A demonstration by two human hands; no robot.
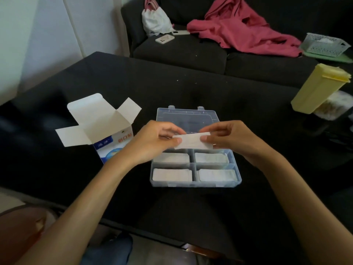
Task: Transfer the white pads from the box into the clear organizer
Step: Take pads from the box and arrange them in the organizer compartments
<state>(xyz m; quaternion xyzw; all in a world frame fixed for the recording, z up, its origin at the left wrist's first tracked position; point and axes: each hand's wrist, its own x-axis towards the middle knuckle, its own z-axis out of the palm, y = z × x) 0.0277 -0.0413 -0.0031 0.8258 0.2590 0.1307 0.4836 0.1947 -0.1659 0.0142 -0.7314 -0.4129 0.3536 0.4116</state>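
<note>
Printed characters are seen only on the box [112, 142], on its side panel under the opened flaps. Red characters on white and pale ones on a blue patch are made out there (seemingly Chinese script), but they are too blurred to be read.

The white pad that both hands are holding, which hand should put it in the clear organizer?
Probably the right hand. It pinches the white pad over the clear organizer, while the left hand sits nearer the box and could fetch more.
</note>
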